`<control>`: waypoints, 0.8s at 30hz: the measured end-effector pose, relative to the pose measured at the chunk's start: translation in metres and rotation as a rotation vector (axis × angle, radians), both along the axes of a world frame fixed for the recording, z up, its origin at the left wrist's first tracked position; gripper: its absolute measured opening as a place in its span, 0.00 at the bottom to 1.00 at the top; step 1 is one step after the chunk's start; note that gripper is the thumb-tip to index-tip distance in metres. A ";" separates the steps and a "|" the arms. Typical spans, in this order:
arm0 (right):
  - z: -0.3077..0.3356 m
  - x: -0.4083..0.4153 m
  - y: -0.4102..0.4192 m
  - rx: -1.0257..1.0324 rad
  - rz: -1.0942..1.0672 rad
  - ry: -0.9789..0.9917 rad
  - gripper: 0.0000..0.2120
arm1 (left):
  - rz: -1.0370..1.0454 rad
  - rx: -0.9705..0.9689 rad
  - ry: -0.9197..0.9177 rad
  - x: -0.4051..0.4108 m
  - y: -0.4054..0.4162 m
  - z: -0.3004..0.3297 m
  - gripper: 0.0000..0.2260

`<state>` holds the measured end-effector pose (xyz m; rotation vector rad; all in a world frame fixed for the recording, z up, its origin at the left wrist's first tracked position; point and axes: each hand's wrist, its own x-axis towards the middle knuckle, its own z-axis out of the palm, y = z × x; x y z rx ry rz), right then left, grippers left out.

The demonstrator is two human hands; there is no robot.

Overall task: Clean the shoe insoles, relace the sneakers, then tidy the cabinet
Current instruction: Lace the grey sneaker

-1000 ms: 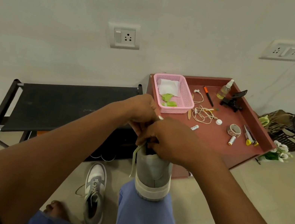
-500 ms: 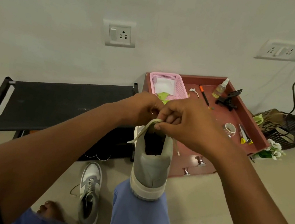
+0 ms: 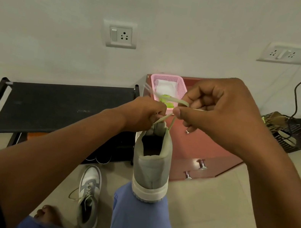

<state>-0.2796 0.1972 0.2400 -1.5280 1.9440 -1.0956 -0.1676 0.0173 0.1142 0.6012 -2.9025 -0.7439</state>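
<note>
**Lacing position: grey high-top on knee, both hands on the lace**

The black shoe rack [image 3: 62, 106] spans the left-centre of the frame against the wall. The red-brown cabinet [image 3: 195, 152] stands just right of it, at centre right. The grey high-top sneaker [image 3: 151, 166] stands heel-down on the blue-trousered knee [image 3: 142, 223] at lower centre, collar opening toward the camera. The right hand [image 3: 224, 114] is clenched, pinching the pale lace [image 3: 176, 101] above the collar. The left hand [image 3: 145, 113] grips a lace strand at the tongue. The second sneaker [image 3: 89, 199] lies on the floor, lower centre-left. The pink basket [image 3: 169, 79] sits on the cabinet's top, behind the hands.
</note>
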 end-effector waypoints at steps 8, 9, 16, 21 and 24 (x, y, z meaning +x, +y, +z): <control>0.012 0.001 0.009 -0.043 -0.027 0.066 0.06 | -0.050 0.125 -0.004 -0.005 -0.009 0.004 0.05; 0.010 0.002 0.007 -0.057 -0.034 0.062 0.06 | -0.047 0.144 0.008 -0.005 -0.011 0.005 0.05; -0.035 0.009 -0.016 -0.020 -0.078 0.138 0.09 | 0.025 0.259 0.068 -0.001 -0.015 0.001 0.04; -0.076 0.022 -0.036 0.296 0.069 0.352 0.11 | 0.052 0.473 0.101 0.008 -0.021 -0.003 0.04; -0.090 0.027 -0.050 0.386 0.165 0.479 0.12 | 0.084 0.500 0.093 0.005 -0.022 -0.003 0.06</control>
